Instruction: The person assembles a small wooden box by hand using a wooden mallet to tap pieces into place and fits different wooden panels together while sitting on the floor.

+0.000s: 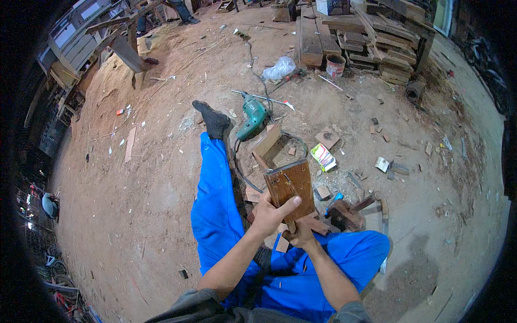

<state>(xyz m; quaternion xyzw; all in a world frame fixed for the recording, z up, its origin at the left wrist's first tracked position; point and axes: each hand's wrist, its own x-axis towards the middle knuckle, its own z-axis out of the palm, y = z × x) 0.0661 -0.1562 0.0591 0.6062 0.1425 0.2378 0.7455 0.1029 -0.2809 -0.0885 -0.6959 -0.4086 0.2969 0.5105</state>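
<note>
I sit on the ground and hold a brown wooden board tilted up over my lap. Small dark holes or nail marks show near its upper end. My left hand grips its left side, with the thumb laid across the face. Closed at the board's lower end is my right hand; its fingers are partly hidden, and a small wooden end shows by them. Just beyond the board lie an angled piece of wood and a green corded drill. Wood blocks and a blue item sit right of my hands.
My left leg stretches forward in blue trousers; the right is bent. A cable runs from the drill. Lumber stacks, a bucket and a plastic bag stand or lie far right. A wooden trestle and another person's foot are far left.
</note>
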